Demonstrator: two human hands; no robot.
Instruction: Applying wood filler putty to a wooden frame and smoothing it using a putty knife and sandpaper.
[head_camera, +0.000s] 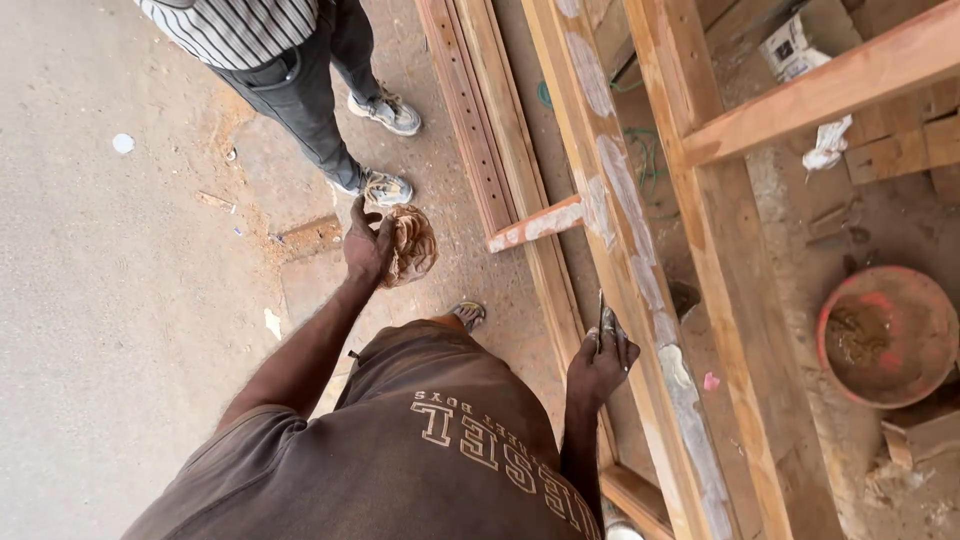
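Note:
My left hand (366, 243) is raised over the ground and grips a crumpled brown rag or lump of putty-stained material (412, 245). My right hand (598, 365) holds a thin dark putty knife (606, 318) with its blade against the edge of a long wooden frame rail (610, 180). White filler patches run along that rail. My brown shirt fills the lower middle of the view, and my sandalled foot (468, 314) shows below it.
Another person in a striped shirt, dark trousers and sneakers (385, 187) stands just beyond my left hand. More wooden frame members (800, 95) lie to the right. A red bowl holding brown paste (885, 335) sits on the dirt floor at right.

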